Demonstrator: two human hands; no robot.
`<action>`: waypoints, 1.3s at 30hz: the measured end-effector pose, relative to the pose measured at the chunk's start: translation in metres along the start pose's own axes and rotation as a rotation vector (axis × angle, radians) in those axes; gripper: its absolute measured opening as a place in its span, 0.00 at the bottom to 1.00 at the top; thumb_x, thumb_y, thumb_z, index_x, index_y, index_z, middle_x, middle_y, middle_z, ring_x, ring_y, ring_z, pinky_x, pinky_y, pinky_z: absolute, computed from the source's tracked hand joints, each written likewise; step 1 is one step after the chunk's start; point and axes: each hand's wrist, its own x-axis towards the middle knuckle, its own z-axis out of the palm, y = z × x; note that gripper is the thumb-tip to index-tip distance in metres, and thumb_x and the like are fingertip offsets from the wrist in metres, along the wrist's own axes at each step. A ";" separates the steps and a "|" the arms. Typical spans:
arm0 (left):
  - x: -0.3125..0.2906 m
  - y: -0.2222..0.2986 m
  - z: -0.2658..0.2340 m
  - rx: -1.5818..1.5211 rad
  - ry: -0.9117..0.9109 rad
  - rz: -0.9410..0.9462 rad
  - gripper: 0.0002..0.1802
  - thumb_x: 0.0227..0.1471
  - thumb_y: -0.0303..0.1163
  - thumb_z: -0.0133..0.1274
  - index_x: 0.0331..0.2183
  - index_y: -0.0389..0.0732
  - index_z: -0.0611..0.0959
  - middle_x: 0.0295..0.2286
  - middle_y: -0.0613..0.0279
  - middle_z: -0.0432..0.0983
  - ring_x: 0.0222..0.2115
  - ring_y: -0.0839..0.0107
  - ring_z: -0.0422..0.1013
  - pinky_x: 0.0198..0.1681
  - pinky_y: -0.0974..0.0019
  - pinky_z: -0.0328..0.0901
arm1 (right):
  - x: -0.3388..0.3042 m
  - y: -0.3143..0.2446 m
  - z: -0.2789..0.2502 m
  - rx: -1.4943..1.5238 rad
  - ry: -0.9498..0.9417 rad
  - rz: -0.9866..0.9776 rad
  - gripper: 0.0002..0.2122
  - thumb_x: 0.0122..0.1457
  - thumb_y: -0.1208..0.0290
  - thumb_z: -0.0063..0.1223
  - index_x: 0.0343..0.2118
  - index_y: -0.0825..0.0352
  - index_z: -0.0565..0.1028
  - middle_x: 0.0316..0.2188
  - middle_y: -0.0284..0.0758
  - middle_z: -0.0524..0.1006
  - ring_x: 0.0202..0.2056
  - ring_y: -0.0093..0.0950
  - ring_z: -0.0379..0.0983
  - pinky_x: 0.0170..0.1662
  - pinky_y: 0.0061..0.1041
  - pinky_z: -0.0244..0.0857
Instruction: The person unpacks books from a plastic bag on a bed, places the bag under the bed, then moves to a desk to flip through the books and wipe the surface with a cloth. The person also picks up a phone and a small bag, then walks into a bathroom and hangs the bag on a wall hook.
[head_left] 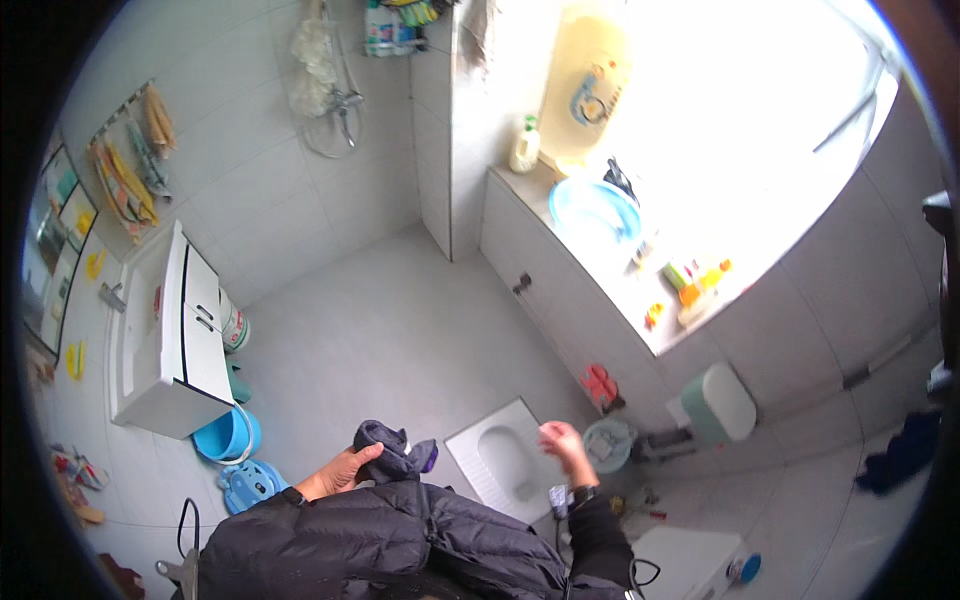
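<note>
Close to my body, my left hand [350, 468] grips a bunched dark grey cloth [392, 452] with a bit of purple at its right edge. Folds hide the cloth's exact kind. My right hand [566, 446] is raised on the right, between the squat toilet [497, 440] and a small bin [610, 443]. Its fingers are loosely bent and I see nothing in them. A dark quilted jacket covers my body and arms.
A white vanity cabinet [205, 340], blue bucket [228, 436] and blue basin [252, 484] stand at left. On the window ledge sit a light blue basin [596, 212] and several bottles. Red slippers [600, 384] rest against the right wall, near a green-and-white box [722, 404].
</note>
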 end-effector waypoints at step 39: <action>0.330 0.566 0.138 0.080 -0.358 0.858 0.31 0.56 0.22 0.42 0.61 0.46 0.60 0.55 0.63 0.63 0.55 0.71 0.62 0.60 0.65 0.53 | 0.363 -0.566 0.210 -0.144 -0.560 -0.774 0.17 0.62 0.63 0.51 0.49 0.71 0.72 0.43 0.36 0.77 0.45 0.24 0.72 0.49 0.23 0.64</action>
